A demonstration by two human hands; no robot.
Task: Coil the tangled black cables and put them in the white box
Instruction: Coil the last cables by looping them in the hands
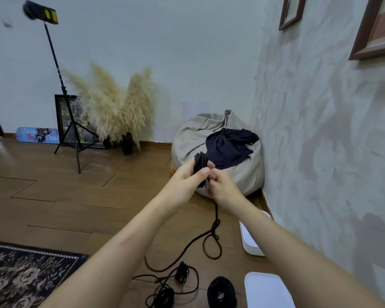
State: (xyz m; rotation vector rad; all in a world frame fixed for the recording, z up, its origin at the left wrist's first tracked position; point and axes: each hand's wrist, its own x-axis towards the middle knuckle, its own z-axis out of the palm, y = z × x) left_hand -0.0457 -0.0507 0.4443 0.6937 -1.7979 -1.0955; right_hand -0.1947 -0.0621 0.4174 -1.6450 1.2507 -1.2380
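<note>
Bottom left corner: dark floral-patterned rug. Its edge stops short of the arms, and bare brown wooden plank floor runs open beyond it to the back wall.

By that wall stand a black tripod light stand and cream pampas grass in a dark vase, well apart from the hands.

Centre: left hand is raised above the floor, grip clamped round a small coil of black cable. Right hand is just beside it, grip pinched on the same cable at the coil's lower side. A trailing strand drops to the floor and loops once.

Near the bottom edge lie a loose tangle of thin black cables, then a round wound black cable bundle lying flat.

Behind the hands: beige fabric beanbag with a dark navy cloth on it, against the right wall.

Right: white plastic box on the floor near the wall, partly hidden by the right forearm. A second white rounded-corner piece sits just beside the bundle.
</note>
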